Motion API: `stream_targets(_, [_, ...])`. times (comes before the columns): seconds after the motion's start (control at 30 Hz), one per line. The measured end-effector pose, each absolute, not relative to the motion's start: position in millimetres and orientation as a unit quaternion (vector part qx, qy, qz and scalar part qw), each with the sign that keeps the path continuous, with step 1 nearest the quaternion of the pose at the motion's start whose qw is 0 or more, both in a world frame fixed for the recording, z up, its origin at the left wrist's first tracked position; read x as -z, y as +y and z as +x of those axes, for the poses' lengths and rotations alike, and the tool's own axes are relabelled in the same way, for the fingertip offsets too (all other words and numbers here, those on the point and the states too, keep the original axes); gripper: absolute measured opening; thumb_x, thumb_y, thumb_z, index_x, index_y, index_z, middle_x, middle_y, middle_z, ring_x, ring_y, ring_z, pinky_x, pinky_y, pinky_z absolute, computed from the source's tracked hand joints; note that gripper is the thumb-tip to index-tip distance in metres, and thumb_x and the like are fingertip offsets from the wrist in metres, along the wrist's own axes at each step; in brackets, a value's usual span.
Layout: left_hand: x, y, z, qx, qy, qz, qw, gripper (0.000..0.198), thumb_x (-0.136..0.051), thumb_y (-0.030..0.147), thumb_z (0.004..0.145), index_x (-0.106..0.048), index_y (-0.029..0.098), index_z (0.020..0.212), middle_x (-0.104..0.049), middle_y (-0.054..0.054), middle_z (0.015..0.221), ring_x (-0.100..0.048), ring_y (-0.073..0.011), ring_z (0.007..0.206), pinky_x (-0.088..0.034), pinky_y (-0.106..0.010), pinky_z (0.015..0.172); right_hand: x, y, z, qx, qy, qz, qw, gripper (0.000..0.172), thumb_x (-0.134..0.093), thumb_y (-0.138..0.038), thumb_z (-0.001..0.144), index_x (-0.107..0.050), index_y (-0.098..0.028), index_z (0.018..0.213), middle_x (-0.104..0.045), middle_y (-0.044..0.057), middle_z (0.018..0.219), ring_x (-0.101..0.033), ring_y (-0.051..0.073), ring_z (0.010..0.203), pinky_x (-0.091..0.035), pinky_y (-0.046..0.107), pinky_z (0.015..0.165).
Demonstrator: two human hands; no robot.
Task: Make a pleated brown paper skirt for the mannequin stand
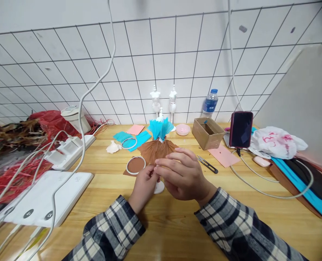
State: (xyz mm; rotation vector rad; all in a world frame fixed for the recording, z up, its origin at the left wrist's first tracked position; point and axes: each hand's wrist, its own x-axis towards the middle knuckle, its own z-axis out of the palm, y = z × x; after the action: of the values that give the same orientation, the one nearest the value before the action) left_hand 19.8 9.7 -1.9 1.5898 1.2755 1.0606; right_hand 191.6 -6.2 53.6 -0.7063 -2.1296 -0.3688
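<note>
A small white dress form (pixel 161 115) stands at the middle of the table, wearing a turquoise crepe-like top (pixel 160 127) and a flared brown skirt (pixel 155 150). My left hand (pixel 144 186) is closed in a pinch just in front of the skirt; what lies between its fingertips is too small to name. Against it, the fingertips of my right hand (pixel 184 174) come together, its fingers curved and covering part of the skirt. Whatever the right fingers hold is hidden. Below the hands shows the form's round white base (pixel 159 187).
Left of the skirt lie two white rings (pixel 136 173) (pixel 129 148) on brown and turquoise sheets. Black snips (pixel 208 165), a cardboard box (pixel 207 136) and a propped phone (pixel 241 129) stand or lie right. A power strip (pixel 68 154) and white cables are at left.
</note>
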Motion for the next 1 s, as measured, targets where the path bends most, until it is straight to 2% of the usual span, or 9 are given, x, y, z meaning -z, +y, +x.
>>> stream_targets(0.17, [6, 12, 19, -0.432, 0.537, 0.618, 0.378, 0.028, -0.053, 0.038, 0.083, -0.059, 0.016, 0.066, -0.058, 0.0, 0.061, -0.051, -0.0138, 0.059, -0.039, -0.024, 0.057, -30, -7, 193, 0.178, -0.795, -0.326, 0.48, 0.038, -0.056, -0.019, 0.079, -0.059, -0.032, 0.114, -0.068, 0.0, 0.118, -0.06, 0.021, 0.103, -0.039, 0.041, 0.1])
stream_targets(0.33, [20, 18, 17, -0.442, 0.552, 0.616, 0.349, 0.02, -0.053, 0.031, 0.078, -0.062, 0.015, 0.07, -0.062, -0.002, 0.067, -0.052, -0.0144, 0.062, -0.039, -0.023, 0.057, 4, -3, 200, 0.127, -0.722, -0.383, 0.562, 0.026, -0.055, -0.015, 0.079, -0.057, -0.022, 0.104, -0.065, 0.005, 0.09, -0.061, 0.021, 0.087, -0.045, 0.04, 0.082])
stream_targets(0.4, [23, 19, 18, -0.45, 0.543, 0.621, 0.341, 0.019, -0.052, 0.029, 0.078, -0.062, 0.015, 0.071, -0.062, -0.001, 0.067, -0.053, -0.0145, 0.063, -0.039, -0.023, 0.058, 9, -1, 201, 0.124, -0.718, -0.381, 0.569, 0.031, -0.055, -0.015, 0.08, -0.055, -0.021, 0.11, -0.064, 0.008, 0.102, -0.061, 0.023, 0.096, -0.045, 0.042, 0.085])
stream_targets(0.47, [24, 18, 19, -0.451, 0.533, 0.63, 0.341, 0.021, -0.053, 0.03, 0.08, -0.061, 0.015, 0.067, -0.06, 0.0, 0.064, -0.053, -0.0138, 0.062, -0.038, -0.022, 0.057, 10, -1, 200, 0.138, -0.739, -0.37, 0.546, 0.04, -0.056, -0.019, 0.081, -0.052, -0.023, 0.121, -0.058, 0.012, 0.125, -0.055, 0.028, 0.115, -0.042, 0.048, 0.095])
stream_targets(0.6, [22, 15, 23, -0.44, 0.497, 0.66, 0.351, 0.027, -0.054, 0.035, 0.085, -0.06, 0.015, 0.066, -0.058, 0.001, 0.062, -0.051, -0.0125, 0.062, -0.038, -0.022, 0.058, 7, -3, 193, 0.162, -0.802, -0.378, 0.433, 0.05, -0.057, -0.032, 0.085, -0.049, -0.029, 0.135, -0.048, 0.008, 0.144, -0.038, 0.031, 0.135, -0.017, 0.06, 0.113])
stream_targets(0.7, [21, 17, 24, -0.441, 0.481, 0.663, 0.367, 0.025, -0.053, 0.034, 0.087, -0.063, 0.015, 0.074, -0.059, 0.001, 0.066, -0.051, -0.0129, 0.064, -0.039, -0.022, 0.061, 6, -3, 190, 0.152, -0.831, -0.39, 0.366, 0.053, -0.053, -0.037, 0.088, -0.046, -0.027, 0.139, -0.047, 0.003, 0.146, -0.033, 0.029, 0.139, -0.001, 0.059, 0.116])
stream_targets(0.77, [22, 18, 25, -0.445, 0.479, 0.659, 0.371, 0.023, -0.052, 0.031, 0.086, -0.064, 0.015, 0.076, -0.06, 0.0, 0.068, -0.052, -0.0134, 0.067, -0.041, -0.023, 0.064, 6, -2, 190, 0.152, -0.842, -0.379, 0.352, 0.05, -0.053, -0.034, 0.089, -0.049, -0.025, 0.137, -0.049, 0.001, 0.145, -0.032, 0.027, 0.14, 0.004, 0.056, 0.117])
stream_targets(0.93, [25, 17, 23, -0.463, 0.472, 0.632, 0.404, 0.016, -0.056, 0.027, 0.08, -0.061, 0.016, 0.07, -0.06, 0.0, 0.068, -0.052, -0.0137, 0.066, -0.042, -0.023, 0.064, 7, -9, 194, 0.137, -0.857, -0.312, 0.386, 0.036, -0.053, -0.022, 0.085, -0.061, -0.024, 0.121, -0.064, -0.001, 0.127, -0.045, 0.022, 0.13, 0.001, 0.051, 0.119])
stream_targets(1.0, [27, 16, 21, -0.464, 0.481, 0.606, 0.432, 0.021, -0.056, 0.034, 0.082, -0.061, 0.016, 0.072, -0.061, -0.001, 0.07, -0.053, -0.0143, 0.065, -0.042, -0.024, 0.063, 7, -14, 198, 0.127, -0.849, -0.274, 0.433, 0.035, -0.053, -0.02, 0.083, -0.061, -0.025, 0.117, -0.068, 0.0, 0.119, -0.053, 0.02, 0.119, -0.008, 0.051, 0.118])
